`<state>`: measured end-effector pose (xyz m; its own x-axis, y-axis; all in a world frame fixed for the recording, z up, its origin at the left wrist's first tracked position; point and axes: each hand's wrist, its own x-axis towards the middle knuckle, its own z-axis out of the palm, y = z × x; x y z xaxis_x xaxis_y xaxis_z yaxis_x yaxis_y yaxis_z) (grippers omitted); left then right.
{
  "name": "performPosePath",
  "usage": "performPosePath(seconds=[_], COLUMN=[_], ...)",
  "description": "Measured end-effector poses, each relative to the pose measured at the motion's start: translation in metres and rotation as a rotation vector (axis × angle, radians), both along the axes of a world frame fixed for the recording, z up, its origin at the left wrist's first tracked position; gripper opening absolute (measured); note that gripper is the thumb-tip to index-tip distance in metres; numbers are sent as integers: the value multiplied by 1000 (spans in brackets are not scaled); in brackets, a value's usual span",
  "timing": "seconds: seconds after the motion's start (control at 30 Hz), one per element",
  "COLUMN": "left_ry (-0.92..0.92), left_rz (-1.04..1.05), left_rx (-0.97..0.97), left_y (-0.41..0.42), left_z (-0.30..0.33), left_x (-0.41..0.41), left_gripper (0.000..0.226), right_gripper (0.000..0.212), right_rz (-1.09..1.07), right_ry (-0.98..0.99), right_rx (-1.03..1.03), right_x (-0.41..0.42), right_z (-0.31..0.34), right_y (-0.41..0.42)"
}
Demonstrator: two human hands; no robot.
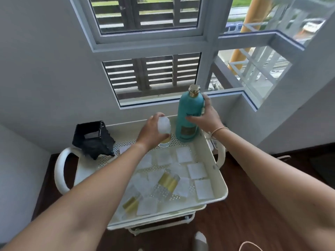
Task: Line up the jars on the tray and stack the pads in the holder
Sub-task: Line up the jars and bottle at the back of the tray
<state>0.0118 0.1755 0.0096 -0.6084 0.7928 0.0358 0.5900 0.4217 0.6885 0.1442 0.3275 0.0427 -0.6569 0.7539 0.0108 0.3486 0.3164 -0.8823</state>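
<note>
1. Nearest, two clear glass jars of yellow liquid (168, 181) lie on their sides among scattered white square pads (197, 170) on the cream perforated tray (216, 171).
2. Far left, the black holder (93, 139) stands empty-looking.
3. Left hand (154, 131) grips a frosted-capped jar (164, 130); right hand (206, 116) clasps the tall teal bottle (188, 115).
4. Set the jar upright just beside the bottle, along the far rim.
</note>
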Motion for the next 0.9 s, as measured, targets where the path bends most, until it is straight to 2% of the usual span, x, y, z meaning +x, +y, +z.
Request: performPosePath(seconds=[0.47, 0.63, 0.77, 0.9], left_ry=[-1, -9, -35, -44], left_rz=[-5, -42, -40, -49], left_rx=[-1, -13, -14, -24], left_y=[33, 33, 20, -18], left_z=[-20, -20, -19, -17], left_x=[3, -1, 2, 3], left_gripper=[65, 74, 83, 69], right_gripper=[80, 90, 89, 77], right_rz=[-21, -17, -43, -45], right_ry=[33, -9, 22, -9], right_rx=[1, 15, 49, 177], right_x=[1, 2, 14, 36], right_z=[-5, -5, -10, -20], right_y=[-2, -6, -21, -52])
